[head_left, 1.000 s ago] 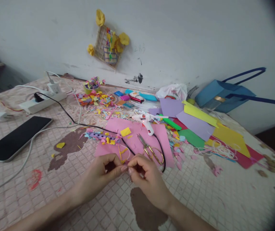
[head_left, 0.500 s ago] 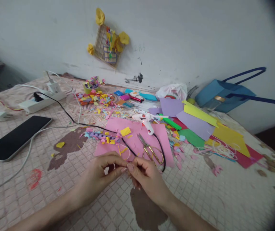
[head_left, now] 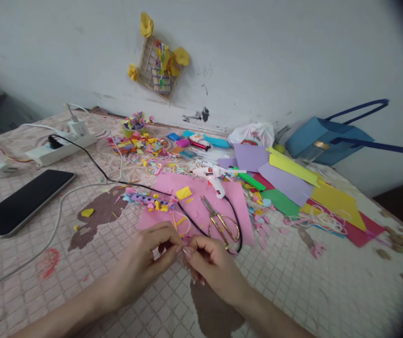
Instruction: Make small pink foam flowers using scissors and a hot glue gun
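Observation:
My left hand (head_left: pixel 152 258) and my right hand (head_left: pixel 215 265) meet at the fingertips over the near edge of a pink sheet (head_left: pixel 235 202). Both are closed in a pinch. A tiny pink bit shows between the fingertips, too small to name. Just beyond my right hand lie gold-handled scissors (head_left: pixel 220 220), their blades pointing away. A white glue gun (head_left: pixel 215 180) rests on the sheet behind them. To the left, a dotted purple strip (head_left: pixel 148 199) lies among small paper pieces, near a yellow paper piece (head_left: pixel 183 192).
A black phone (head_left: pixel 21 202) and a white power strip (head_left: pixel 62 149) are on the left, with cables crossing the table. Coloured sheets (head_left: pixel 286 180), white string (head_left: pixel 323 218) and a blue bag (head_left: pixel 328 138) stand right. Paper scraps (head_left: pixel 140 143) lie at the back.
Both hands have shifted slightly, and the right thumb and fingers have moved a little left. The white cable on the left has slid to the right.

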A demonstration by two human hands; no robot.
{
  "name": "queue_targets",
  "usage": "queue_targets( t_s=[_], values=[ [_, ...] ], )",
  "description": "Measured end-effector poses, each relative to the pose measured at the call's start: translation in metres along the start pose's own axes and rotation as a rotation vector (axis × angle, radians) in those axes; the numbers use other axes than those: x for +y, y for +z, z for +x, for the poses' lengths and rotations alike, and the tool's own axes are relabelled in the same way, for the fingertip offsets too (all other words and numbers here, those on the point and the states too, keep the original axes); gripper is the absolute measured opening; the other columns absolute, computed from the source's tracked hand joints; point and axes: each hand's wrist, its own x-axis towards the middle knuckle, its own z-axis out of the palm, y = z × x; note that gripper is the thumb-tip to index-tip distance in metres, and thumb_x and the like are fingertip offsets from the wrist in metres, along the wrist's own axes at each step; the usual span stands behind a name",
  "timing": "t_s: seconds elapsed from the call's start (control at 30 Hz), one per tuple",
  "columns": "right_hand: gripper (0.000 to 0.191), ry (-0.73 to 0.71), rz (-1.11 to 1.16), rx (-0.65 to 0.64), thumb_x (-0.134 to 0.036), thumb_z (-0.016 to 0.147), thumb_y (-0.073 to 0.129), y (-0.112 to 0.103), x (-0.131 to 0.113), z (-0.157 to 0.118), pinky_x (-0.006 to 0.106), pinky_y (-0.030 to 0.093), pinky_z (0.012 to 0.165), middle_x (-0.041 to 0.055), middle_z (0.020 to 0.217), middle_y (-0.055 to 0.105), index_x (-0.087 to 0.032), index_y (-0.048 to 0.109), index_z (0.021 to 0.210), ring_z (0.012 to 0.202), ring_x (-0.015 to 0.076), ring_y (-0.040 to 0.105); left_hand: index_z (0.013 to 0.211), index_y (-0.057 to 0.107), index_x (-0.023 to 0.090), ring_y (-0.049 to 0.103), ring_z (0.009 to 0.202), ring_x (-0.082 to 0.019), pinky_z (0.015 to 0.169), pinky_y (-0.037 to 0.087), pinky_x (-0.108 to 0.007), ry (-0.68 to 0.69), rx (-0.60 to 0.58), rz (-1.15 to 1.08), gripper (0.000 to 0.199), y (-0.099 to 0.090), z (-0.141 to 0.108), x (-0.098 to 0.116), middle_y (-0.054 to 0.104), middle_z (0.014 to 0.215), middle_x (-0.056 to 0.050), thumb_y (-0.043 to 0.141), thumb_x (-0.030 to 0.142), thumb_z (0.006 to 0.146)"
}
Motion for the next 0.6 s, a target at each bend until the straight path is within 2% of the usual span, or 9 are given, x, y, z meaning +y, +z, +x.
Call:
queue_targets(
  t_s=[0.1, 0.27, 0.43, 0.6],
  values=[
    [0.030, -0.016, 0.035, 0.002, -0.041, 0.087, 0.048, 0.0005, -0.0018, -0.0005, 0.017, 0.029, 0.038, -0.0072, 0.049, 0.042, -0.017, 0.050, 0.070, 0.039, 0.0051, 0.037, 0.078, 0.055, 0.018, 0.051, 0.069, -0.013, 0.062, 0.040, -0.024, -0.045, -0.010, -0.068, 0.015, 0.0007, -0.0001, -0.0007, 0.055, 0.074, 0.000, 0.044, 0.021, 0.089],
    [0.025, -0.081, 0.006, 0.101, -0.037, 0.091, 0.044, -0.0008, -0.0042, -0.0018, 0.017, 0.031, 0.040, -0.0068, 0.050, 0.043, -0.016, 0.054, 0.080, 0.041, 0.0059, 0.039, 0.075, 0.051, 0.018, 0.047, 0.067, -0.013, 0.061, 0.039, -0.023, -0.075, -0.011, -0.183, 0.019, 0.0008, 0.0022, 0.0000, 0.051, 0.071, 0.002, 0.041, 0.025, 0.090],
    [0.021, -0.153, 0.020, 0.236, -0.035, 0.090, 0.046, -0.0047, -0.0079, -0.0014, 0.018, 0.035, 0.042, -0.0057, 0.053, 0.046, -0.017, 0.056, 0.086, 0.045, 0.0069, 0.044, 0.075, 0.050, 0.018, 0.046, 0.068, -0.013, 0.062, 0.037, -0.023, -0.088, 0.009, -0.188, 0.017, 0.0024, 0.0029, -0.0031, 0.050, 0.071, 0.002, 0.042, 0.023, 0.089],
    [0.013, -0.176, -0.001, 0.151, -0.030, 0.085, 0.056, -0.0008, -0.0099, -0.0026, 0.017, 0.039, 0.043, -0.0031, 0.066, 0.051, -0.018, 0.060, 0.087, 0.048, 0.0059, 0.047, 0.067, 0.048, 0.017, 0.041, 0.059, -0.011, 0.053, 0.033, -0.022, -0.136, 0.025, -0.153, 0.024, 0.0063, 0.0025, -0.0042, 0.045, 0.063, 0.004, 0.046, 0.031, 0.087]
  ],
)
